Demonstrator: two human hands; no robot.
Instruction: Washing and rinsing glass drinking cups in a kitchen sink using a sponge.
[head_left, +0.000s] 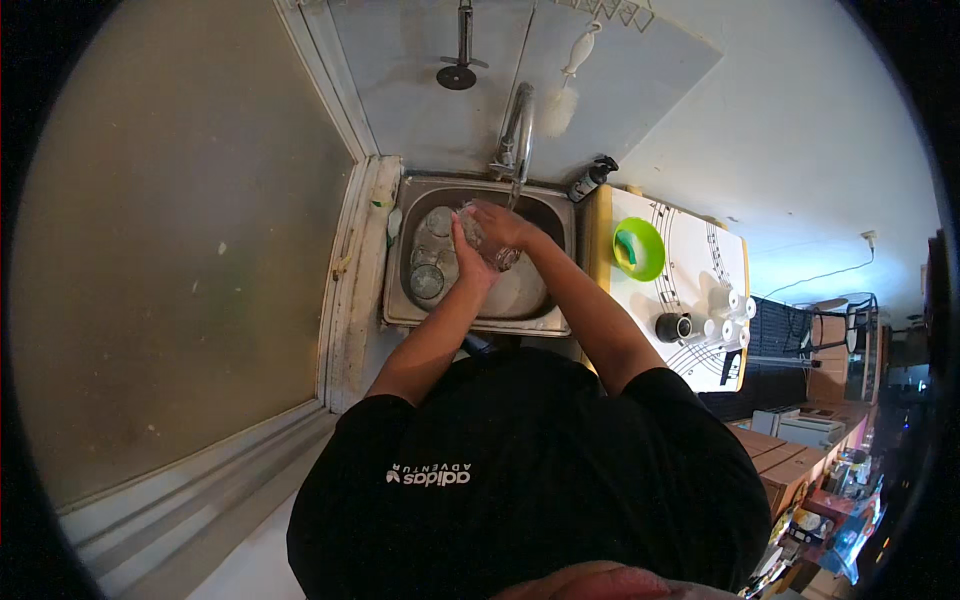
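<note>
Over the stainless steel sink (551, 324), both hands are around a clear glass (487, 244). My left hand (471, 255) holds it from the near left side, fingers pointing towards the faucet. My right hand (499, 223) lies over its upper part from the right. Below and left of the hands, several clear glasses (427, 282) rest in the basin. The curved metal faucet (524, 112) stands behind, its spout end close to my right hand; water seems to run from it. How the fingertips meet the glass is partly hidden.
Right of the sink, a music-note-patterned tabletop (694, 232) bears a green bowl (651, 262) with a sponge, a black jar (673, 328) and several white-topped containers (724, 300). A dark pump bottle (592, 178) stands at the sink's back right corner. A brush (561, 111) hangs above; a window frame (341, 277) borders the left.
</note>
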